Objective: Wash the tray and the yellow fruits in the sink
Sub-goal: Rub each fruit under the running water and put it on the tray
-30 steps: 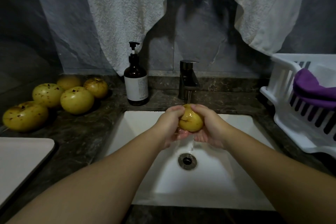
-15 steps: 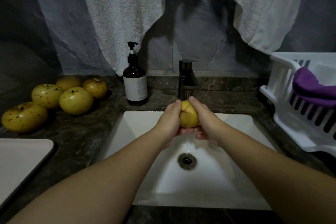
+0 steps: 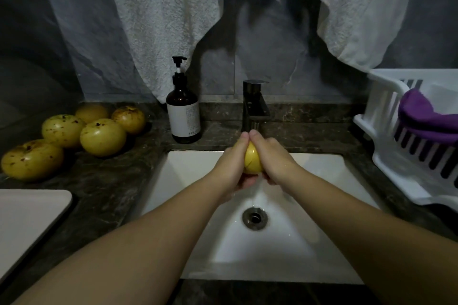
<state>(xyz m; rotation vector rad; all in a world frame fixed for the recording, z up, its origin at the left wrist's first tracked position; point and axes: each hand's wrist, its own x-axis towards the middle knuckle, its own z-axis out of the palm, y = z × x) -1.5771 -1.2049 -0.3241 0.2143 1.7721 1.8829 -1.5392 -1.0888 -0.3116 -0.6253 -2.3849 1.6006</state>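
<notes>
Left hand [image 3: 229, 168] cupped round the near-left side of a yellow fruit [image 3: 252, 160], fingers curled up over it; right hand [image 3: 273, 161] wrapped round the other side, fingers curled too; fingertips of both meeting at the top, right under the spout of the dark faucet [image 3: 255, 106]; fruit clamped between the two palms, only a narrow strip of its skin showing; held above the white sink [image 3: 322, 181], back of the basin, water trickling off the bottom of the hands toward the drain [image 3: 255, 218]; five more yellow fruits [image 3: 102, 136] lying in a cluster on the dark stone desk [image 3: 104, 193] to the left, speckled brown, touching or just beside one another; pale tray [image 3: 27, 218] flat on the desk at the near left edge, only a rounded corner in view, apart from the fruits; brown pump bottle [image 3: 183, 111] with a white label standing upright between the fruit cluster and the faucet, back against the wall; white dish rack [image 3: 401, 146] on the right side of the desk, purple cloth [image 3: 426, 119] draped over its rim; two pale towels [image 3: 168, 22] hanging on the grey wall behind, one either side of the faucet.
</notes>
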